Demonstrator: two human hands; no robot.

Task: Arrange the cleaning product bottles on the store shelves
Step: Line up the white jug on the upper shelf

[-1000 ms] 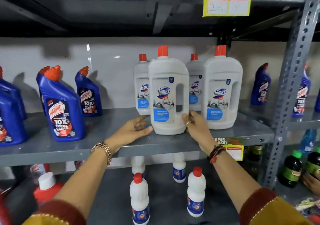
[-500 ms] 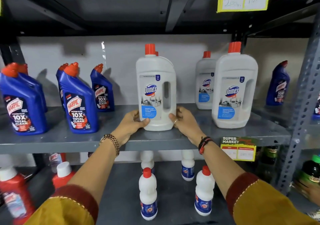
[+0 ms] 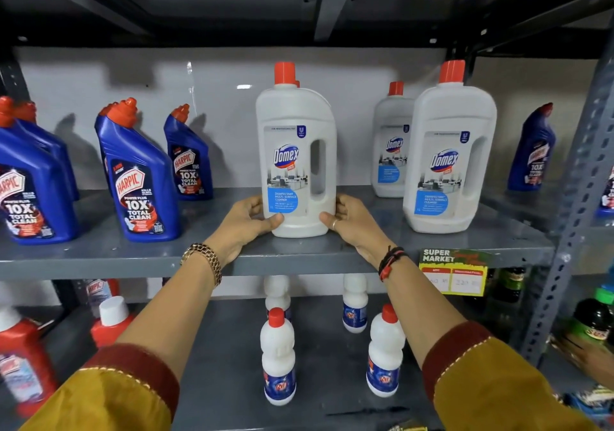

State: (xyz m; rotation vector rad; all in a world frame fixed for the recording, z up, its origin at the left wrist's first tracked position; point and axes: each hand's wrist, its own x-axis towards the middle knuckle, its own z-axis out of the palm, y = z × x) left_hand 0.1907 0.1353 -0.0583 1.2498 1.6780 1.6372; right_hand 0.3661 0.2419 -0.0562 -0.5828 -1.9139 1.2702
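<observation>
Grey shelf: I note left hand and right hand clasped around upright Domex bottle base.

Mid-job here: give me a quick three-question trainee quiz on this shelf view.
1. True or false: both hands grip the base of the front Domex bottle.
2. Which wrist wears the gold bracelet: left or right?
3. What stands left of that bottle on the middle shelf: A) blue Harpic bottles, B) green bottles?

Key: 1 true, left hand and right hand on either side; 2 left; 3 A.
</observation>
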